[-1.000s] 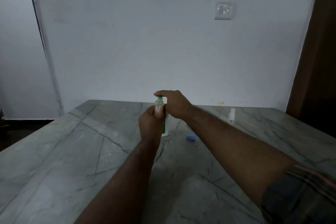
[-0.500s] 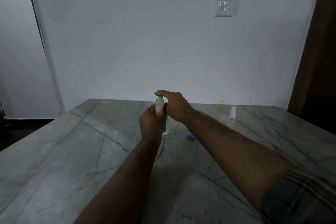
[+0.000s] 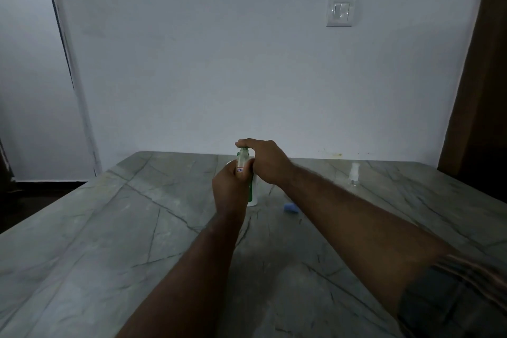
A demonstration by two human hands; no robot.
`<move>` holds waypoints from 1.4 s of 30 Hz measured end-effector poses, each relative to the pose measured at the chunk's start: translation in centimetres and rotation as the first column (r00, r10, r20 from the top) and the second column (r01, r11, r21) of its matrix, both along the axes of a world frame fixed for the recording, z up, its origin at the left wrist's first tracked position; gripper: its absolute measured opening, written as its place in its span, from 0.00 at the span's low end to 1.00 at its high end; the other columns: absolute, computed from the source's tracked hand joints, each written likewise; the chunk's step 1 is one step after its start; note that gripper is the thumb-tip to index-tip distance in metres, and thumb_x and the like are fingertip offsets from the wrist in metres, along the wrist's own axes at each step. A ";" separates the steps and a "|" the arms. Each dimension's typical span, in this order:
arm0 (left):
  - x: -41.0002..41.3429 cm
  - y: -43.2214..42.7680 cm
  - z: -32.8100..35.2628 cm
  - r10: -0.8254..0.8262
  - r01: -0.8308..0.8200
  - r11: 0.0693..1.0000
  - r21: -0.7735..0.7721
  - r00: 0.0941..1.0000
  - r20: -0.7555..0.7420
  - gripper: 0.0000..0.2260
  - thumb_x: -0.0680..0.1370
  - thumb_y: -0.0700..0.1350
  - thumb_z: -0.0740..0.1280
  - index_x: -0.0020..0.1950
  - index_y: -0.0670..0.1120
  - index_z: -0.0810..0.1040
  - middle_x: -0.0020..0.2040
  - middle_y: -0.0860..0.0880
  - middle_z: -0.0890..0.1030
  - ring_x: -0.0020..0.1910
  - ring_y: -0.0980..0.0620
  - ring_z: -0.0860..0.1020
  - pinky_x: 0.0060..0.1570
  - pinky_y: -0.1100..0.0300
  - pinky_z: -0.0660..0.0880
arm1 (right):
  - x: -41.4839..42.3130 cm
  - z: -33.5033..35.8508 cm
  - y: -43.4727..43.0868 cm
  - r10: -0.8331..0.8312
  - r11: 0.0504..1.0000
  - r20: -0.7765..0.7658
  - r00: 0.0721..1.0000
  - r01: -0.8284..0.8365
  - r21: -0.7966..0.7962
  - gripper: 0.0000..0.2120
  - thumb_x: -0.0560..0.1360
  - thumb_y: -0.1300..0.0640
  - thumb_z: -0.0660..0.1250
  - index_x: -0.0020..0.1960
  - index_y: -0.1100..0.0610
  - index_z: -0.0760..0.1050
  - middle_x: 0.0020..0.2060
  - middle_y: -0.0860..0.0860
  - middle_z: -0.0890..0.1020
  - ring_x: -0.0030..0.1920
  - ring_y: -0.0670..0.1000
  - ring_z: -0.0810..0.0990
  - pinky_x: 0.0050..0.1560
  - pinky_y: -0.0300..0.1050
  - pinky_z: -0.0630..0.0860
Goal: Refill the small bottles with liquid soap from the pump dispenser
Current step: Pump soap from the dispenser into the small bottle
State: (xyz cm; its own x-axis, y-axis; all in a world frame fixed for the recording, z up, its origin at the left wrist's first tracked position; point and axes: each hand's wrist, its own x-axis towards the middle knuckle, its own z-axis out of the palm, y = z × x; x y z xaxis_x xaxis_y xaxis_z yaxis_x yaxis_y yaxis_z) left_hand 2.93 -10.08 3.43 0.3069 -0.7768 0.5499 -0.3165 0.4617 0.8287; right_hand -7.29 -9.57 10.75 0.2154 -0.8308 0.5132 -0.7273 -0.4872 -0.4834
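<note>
Both hands meet at the pump dispenser (image 3: pixel 253 191), which stands upright on the marble table (image 3: pixel 82 241). One hand, the left hand (image 3: pixel 230 189), is curled closed around a small bottle (image 3: pixel 242 160), holding it upright against the dispenser's near side, forearm stretched straight forward. Over the dispenser's top, the right hand (image 3: pixel 267 163) arches palm down, fingers (image 3: pixel 247 143) bent and pressed on the pump head. Right of the dispenser lies a blue cap (image 3: pixel 291 208); farther right stands a clear spray bottle (image 3: pixel 353 178).
</note>
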 end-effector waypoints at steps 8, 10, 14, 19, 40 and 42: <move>-0.1 -0.2 0.3 0.021 -0.021 0.999 0.025 1.000 -0.006 0.15 0.79 0.55 0.66 0.32 0.55 0.75 0.30 0.56 0.78 0.33 0.57 0.79 0.32 0.64 0.72 | -0.1 1.1 -0.1 -0.009 1.000 -0.071 0.997 0.010 0.012 0.29 0.68 0.73 0.62 0.67 0.58 0.74 0.66 0.53 0.77 0.67 0.52 0.74 0.69 0.45 0.68; -0.1 -0.2 0.2 0.021 -0.021 1.000 0.014 1.000 0.004 0.15 0.78 0.55 0.66 0.32 0.55 0.74 0.30 0.56 0.78 0.32 0.57 0.79 0.32 0.63 0.72 | 0.0 0.3 0.2 -0.014 1.000 -0.011 1.000 0.014 0.006 0.29 0.69 0.73 0.61 0.67 0.57 0.74 0.65 0.53 0.77 0.67 0.52 0.74 0.69 0.44 0.68; 0.0 -0.3 0.0 0.028 -0.028 0.999 0.018 0.999 0.017 0.15 0.79 0.54 0.66 0.33 0.55 0.74 0.30 0.56 0.77 0.33 0.54 0.79 0.35 0.57 0.76 | 0.1 0.5 0.1 -0.005 1.000 -0.043 0.999 0.006 0.023 0.29 0.69 0.73 0.61 0.67 0.58 0.73 0.66 0.54 0.77 0.67 0.52 0.73 0.69 0.43 0.67; 0.0 -0.5 0.2 0.017 -0.017 1.000 0.015 1.000 0.000 0.14 0.79 0.54 0.66 0.34 0.53 0.76 0.32 0.53 0.80 0.35 0.51 0.81 0.35 0.59 0.75 | 0.1 1.2 0.0 -0.016 1.000 -0.094 0.995 0.018 0.017 0.29 0.68 0.73 0.62 0.67 0.58 0.73 0.66 0.54 0.77 0.67 0.53 0.74 0.69 0.46 0.68; 0.2 -0.4 0.1 0.018 -0.019 1.000 0.010 1.000 0.017 0.14 0.79 0.55 0.65 0.38 0.50 0.80 0.33 0.52 0.81 0.35 0.51 0.81 0.38 0.54 0.78 | 0.3 0.6 0.5 -0.021 0.999 -0.043 0.999 0.023 0.049 0.28 0.70 0.72 0.60 0.68 0.58 0.72 0.67 0.54 0.76 0.67 0.53 0.73 0.70 0.48 0.68; 0.2 -0.3 0.2 0.019 -0.019 1.000 0.005 1.000 0.013 0.13 0.79 0.54 0.66 0.37 0.51 0.79 0.33 0.52 0.80 0.34 0.52 0.81 0.36 0.55 0.77 | 0.3 1.1 0.4 -0.019 0.999 -0.080 0.997 0.023 0.049 0.28 0.70 0.72 0.62 0.69 0.58 0.72 0.67 0.54 0.75 0.68 0.53 0.72 0.70 0.47 0.67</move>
State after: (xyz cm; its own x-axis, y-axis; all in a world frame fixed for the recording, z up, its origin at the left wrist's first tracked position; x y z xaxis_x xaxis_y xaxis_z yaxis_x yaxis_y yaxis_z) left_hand 3.11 -10.36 3.62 0.3149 -0.7733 0.5503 -0.3358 0.4515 0.8267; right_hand -7.03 -9.15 11.82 0.2363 -0.8594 0.4534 -0.7740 -0.4486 -0.4469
